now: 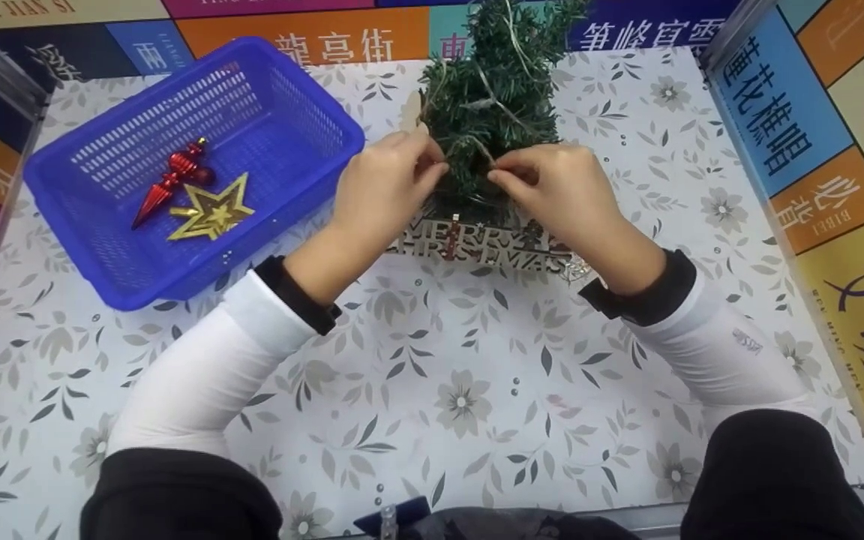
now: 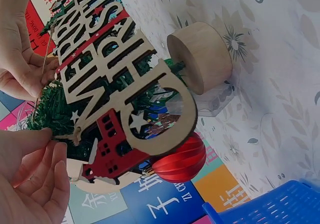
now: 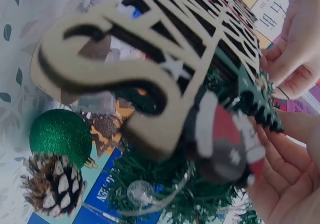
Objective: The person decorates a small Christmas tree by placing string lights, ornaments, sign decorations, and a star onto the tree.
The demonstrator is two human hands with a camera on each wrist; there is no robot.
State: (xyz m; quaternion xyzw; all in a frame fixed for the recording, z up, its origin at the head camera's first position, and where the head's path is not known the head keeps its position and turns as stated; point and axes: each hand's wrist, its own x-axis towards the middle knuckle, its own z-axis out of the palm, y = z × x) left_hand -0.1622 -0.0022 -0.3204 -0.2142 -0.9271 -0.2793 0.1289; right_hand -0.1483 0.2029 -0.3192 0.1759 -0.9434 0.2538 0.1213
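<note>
Both hands are in front of a small green Christmas tree (image 1: pixel 488 105), at the twine of a wooden "Merry Christmas" sign (image 1: pixel 477 251). My left hand (image 1: pixel 387 180) pinches the twine (image 2: pixel 64 136) near the sign's left end between thumb and finger. The right hand (image 1: pixel 563 180) pinches the twine on the other side. The sign hangs below the hands, against the tree's front. In the left wrist view, the sign carries a red house cutout (image 2: pixel 112 149). A blurred Santa-coloured figure (image 3: pixel 227 139) sits at its other end in the right wrist view.
A blue plastic basket (image 1: pixel 121 281) on the left holds a gold star (image 1: pixel 214 214) and a red spindle-shaped ornament (image 1: pixel 169 184). Around the tree's wooden base (image 2: pixel 207 59) are a red bauble (image 2: pixel 182 159), green bauble (image 3: pixel 61 136) and pinecone (image 3: pixel 54 185). Printed panels border the patterned table.
</note>
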